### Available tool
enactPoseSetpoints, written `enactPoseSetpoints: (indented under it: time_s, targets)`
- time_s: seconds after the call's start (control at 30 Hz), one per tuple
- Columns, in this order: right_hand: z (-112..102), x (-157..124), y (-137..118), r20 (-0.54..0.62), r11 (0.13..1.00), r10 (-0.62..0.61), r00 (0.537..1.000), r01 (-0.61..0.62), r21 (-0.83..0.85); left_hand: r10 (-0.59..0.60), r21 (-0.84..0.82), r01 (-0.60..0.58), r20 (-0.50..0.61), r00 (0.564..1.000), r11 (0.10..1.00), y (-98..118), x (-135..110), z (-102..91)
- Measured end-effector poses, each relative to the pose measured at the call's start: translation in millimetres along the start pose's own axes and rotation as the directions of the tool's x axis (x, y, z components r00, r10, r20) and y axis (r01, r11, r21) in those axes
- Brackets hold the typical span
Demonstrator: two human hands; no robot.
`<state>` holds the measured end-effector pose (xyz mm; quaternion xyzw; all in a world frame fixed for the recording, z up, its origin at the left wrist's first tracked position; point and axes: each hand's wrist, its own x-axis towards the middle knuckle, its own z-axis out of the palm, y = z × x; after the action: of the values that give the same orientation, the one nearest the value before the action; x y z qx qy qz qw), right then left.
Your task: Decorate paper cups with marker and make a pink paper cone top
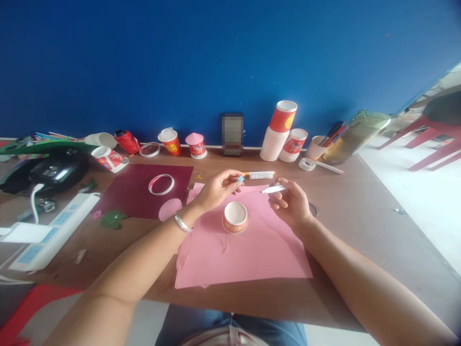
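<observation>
My left hand [216, 189] pinches a small light-blue pen cap [240, 179] between its fingertips, above a pink paper sheet [252, 254]. My right hand [291, 202] grips a white marker pen [272, 190], its uncapped tip pointing left toward the cap. The cap and the tip are a short gap apart. Below and between the hands a cut-down paper cup base [235, 217] stands on the pink sheet with its open side up. A silver bangle [182, 223] circles my left wrist.
A dark red sheet [139, 192] with a cup-rim ring [161, 184] and a pink paper circle [170, 209] lies to the left. Another marker [260, 175] rests behind the hands. Red paper cups, a cup stack [279, 129], a phone [232, 133], tape [307, 164], and a power strip [54, 230] line the desk.
</observation>
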<state>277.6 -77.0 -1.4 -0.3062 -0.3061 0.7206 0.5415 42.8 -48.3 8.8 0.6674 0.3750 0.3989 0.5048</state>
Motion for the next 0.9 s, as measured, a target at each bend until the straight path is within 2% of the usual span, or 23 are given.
enactPoseSetpoints:
  time_s: [0.1,0.17,0.27,0.33,0.4,0.43,0.5,0.53,0.6,0.67,0.77,0.9]
  targets:
    - [-0.8,1.4,1.5,0.002,1.000,0.003,1.000,-0.003,-0.005,-0.003,0.035,0.003,-0.008,1.000,0.999,-10.3,0.8,-0.6]
    - [-1.2,3.3,3.8,-0.022,1.000,0.006,1.000,-0.006,-0.004,-0.003,0.113,0.004,-0.014,1.000,0.994,-17.5,-0.1,0.1]
    - [-1.3,6.2,8.3,-0.072,1.000,-0.003,0.997,0.002,-0.012,0.013,0.317,-0.016,0.011,1.000,0.948,-23.0,0.9,-0.7]
    - [-1.4,7.9,11.4,-0.080,1.000,-0.006,0.997,0.005,-0.024,0.060,0.475,-0.060,0.014,0.998,0.878,-21.9,8.9,-5.9]
    - [-1.7,9.2,13.9,-0.071,1.000,-0.011,0.997,0.009,-0.030,0.166,0.660,-0.111,-0.021,0.986,0.743,-18.1,25.4,-16.5]
    - [-1.8,9.7,14.9,-0.068,1.000,-0.015,0.998,0.013,-0.029,0.246,0.764,-0.132,-0.036,0.969,0.631,-16.0,36.5,-23.6]
    - [-1.9,10.0,16.3,-0.064,0.999,-0.024,0.998,0.022,-0.024,0.358,0.931,-0.123,-0.009,0.934,0.344,-13.1,60.8,-39.3]
    - [-1.9,10.0,16.7,-0.061,0.999,-0.025,0.998,0.024,-0.024,0.362,0.967,-0.112,0.023,0.932,0.228,-12.7,72.5,-46.9]
    - [-1.6,9.5,17.1,-0.049,0.999,-0.021,0.999,0.020,-0.028,0.318,0.992,-0.102,0.073,0.945,0.078,-13.6,91.8,-59.4]
    - [-1.2,9.0,17.2,-0.027,0.999,-0.023,0.999,0.022,-0.038,0.246,0.991,-0.132,0.128,0.961,-0.003,-15.9,103.8,-66.7]
    - [-1.0,9.0,17.4,0.011,0.997,-0.034,0.999,0.035,-0.062,0.170,0.980,-0.182,0.192,0.966,-0.075,-18.6,111.5,-71.2]
    - [-2.2,10.4,18.1,0.031,0.996,-0.040,0.999,0.042,-0.078,0.177,0.972,-0.201,0.220,0.959,-0.121,-19.5,119.0,-77.0]
